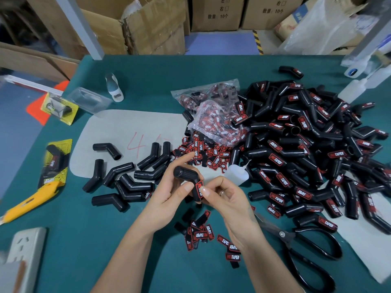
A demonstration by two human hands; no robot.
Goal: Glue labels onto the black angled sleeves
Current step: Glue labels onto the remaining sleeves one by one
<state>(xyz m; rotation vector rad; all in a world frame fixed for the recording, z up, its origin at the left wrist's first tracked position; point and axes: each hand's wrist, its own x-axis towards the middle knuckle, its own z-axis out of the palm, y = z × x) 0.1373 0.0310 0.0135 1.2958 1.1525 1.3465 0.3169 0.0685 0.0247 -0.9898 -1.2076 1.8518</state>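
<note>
**Inspector:** As the head view stands, you are mid-piece. Your left hand point(169, 193) has its fingers curled round one sleeve point(187, 176), held above the table point(84, 229) in front of you. Your right hand point(224, 197) pinches a label point(199, 188) against that sleeve's lower leg, thumb and forefinger close together. I judge this a press-down, glue already on; whether it has set I cannot tell.

**Operator:** How much is done?

**Inspector:** By the count on view, most. The labelled pile point(306, 149) at your right is large, nearly every piece showing red print. The bare sleeves point(131, 178) at your left are a small group, about a dozen, all still to do.

**Operator:** Supplies?

**Inspector:** Loose labels point(203, 231) lie just below your hands, more lie by the bags point(215, 115) beyond. A glue bottle point(236, 174) lies just beside your right hand, touching the pile's edge. Scissors point(296, 246) rest at your right, unused at present.
</note>
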